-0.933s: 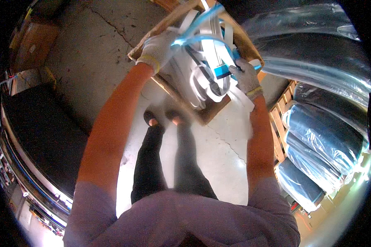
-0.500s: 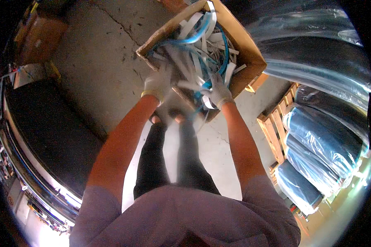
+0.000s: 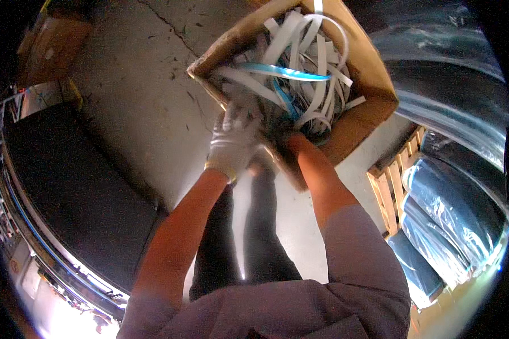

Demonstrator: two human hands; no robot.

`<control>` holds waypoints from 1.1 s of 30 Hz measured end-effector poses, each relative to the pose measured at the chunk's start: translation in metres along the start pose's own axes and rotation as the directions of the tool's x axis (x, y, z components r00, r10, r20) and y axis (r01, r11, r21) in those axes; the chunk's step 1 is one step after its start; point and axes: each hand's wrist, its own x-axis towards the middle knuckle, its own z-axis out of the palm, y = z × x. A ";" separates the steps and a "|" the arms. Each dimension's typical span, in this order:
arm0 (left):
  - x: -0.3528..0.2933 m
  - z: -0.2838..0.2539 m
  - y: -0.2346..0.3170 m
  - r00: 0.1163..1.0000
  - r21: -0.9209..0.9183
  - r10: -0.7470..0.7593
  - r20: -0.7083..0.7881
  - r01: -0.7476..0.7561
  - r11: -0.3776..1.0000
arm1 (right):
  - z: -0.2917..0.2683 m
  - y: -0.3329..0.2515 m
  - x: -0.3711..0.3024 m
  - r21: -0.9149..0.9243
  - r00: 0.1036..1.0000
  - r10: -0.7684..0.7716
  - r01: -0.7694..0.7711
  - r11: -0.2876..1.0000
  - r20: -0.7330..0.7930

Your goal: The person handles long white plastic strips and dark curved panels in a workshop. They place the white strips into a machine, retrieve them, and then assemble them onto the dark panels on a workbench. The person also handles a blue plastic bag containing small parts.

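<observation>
A large open cardboard box (image 3: 367, 113) stands in front of me, filled with a tangle of white strips (image 3: 322, 56) and a few blue strips (image 3: 283, 72). Over the box's near left edge, my left hand (image 3: 232, 141) in a pale glove has its fingers stretched and slightly apart, and nothing shows in it. My right hand (image 3: 283, 129) reaches down inside the near side of the box, below the strips' edge. Shadow and blur hide its fingers, so I cannot make out any grip.
At right, rolls wrapped in clear plastic (image 3: 452, 198) lie by a wooden pallet (image 3: 387, 195), with more wrapped dark rolls (image 3: 447, 68) beyond the box. A long black surface (image 3: 85, 186) runs along my left. Another cardboard box (image 3: 56, 48) is at far left. Cracked concrete floor (image 3: 147, 68) lies between.
My right hand has gone from the box's near edge down into it. My left hand has moved right and nearer to me. The strips have shifted, with less blue showing on top.
</observation>
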 end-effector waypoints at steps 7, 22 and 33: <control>0.022 0.000 0.007 0.993 -0.044 -0.035 0.117 0.041 0.998 | 0.002 0.001 -0.017 -0.092 0.987 -0.134 0.126 0.988 -0.084; 0.011 -0.014 0.006 0.989 -0.085 -0.057 0.135 0.069 0.994 | -0.022 -0.021 0.012 0.646 0.964 0.017 0.165 0.745 -0.266; -0.006 -0.011 0.002 0.999 -0.137 -0.016 0.035 0.020 0.990 | -0.022 -0.032 0.020 -0.139 0.993 -0.100 0.090 0.986 -0.066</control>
